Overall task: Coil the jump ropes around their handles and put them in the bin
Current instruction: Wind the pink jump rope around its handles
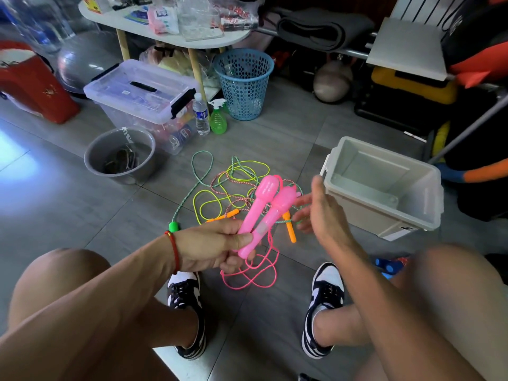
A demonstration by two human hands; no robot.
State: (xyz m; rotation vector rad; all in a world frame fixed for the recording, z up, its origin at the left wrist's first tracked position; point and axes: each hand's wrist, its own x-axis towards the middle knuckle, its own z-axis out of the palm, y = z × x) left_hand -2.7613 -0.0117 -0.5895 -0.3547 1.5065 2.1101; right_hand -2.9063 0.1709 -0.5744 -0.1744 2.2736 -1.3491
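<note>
Low in the view, the person's left hand [217,247] grips the two pink jump-rope handles [264,215] side by side, fingers and thumb curled round their lower ends, so the handles tilt up toward one o'clock. The pink rope [253,273] hangs from them in loose loops down to the grey tiled floor [82,204], between two dark-and-white sneakers [324,303]. At three o'clock from the handles, the right hand [321,213] is held with fingers spread and relaxed, holding nothing, its fingertips blurred just beside the handle tops. Behind the handles, toward twelve o'clock, a tangle of other jump ropes [231,188] lies on the floor: yellow, green-and-white and red-and-white cords, with orange handles [290,228] and a green handle [174,226]. At two o'clock stands the grey storage bin [384,188], open-topped. A red string bracelet [173,250] circles the left wrist.
</note>
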